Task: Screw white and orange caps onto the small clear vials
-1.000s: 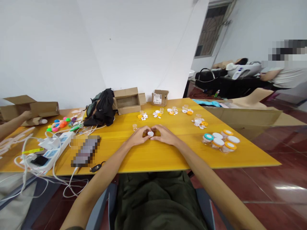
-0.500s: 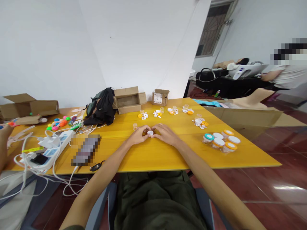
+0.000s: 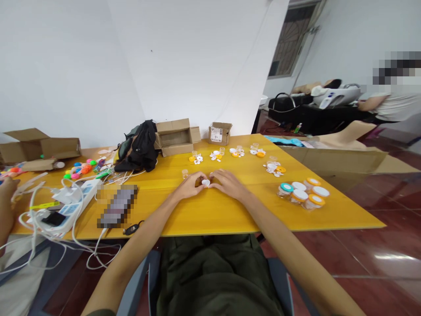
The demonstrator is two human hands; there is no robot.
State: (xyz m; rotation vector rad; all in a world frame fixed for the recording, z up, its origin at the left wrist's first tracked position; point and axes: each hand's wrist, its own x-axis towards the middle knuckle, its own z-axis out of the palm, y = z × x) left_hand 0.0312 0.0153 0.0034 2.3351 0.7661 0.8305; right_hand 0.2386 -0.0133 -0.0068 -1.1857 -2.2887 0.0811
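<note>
A small white round piece [image 3: 205, 182] is between my two hands over the middle of the yellow table [image 3: 210, 215]. My left hand [image 3: 191, 185] pinches it from the left, and my right hand [image 3: 226, 183] has its fingertips on its right side. Just beyond my left hand stands a small clear cup [image 3: 185, 174]. Farther back lie groups of small white pieces [image 3: 198, 159], each with an orange ring and a clear cup. Several clear jars with orange, white and teal lids [image 3: 299, 195] stand to the right.
Left of me are a phone [image 3: 118, 206], a power strip [image 3: 80, 199] with cables, and coloured balls [image 3: 87, 169]. Open cardboard boxes [image 3: 176, 138] and a black bag [image 3: 141, 149] stand at the back. Another person's arm [image 3: 6, 206] reaches in at the far left.
The other person's hand at the far left has moved slightly over the table. My hands stay nearly where they were, around the white piece.
</note>
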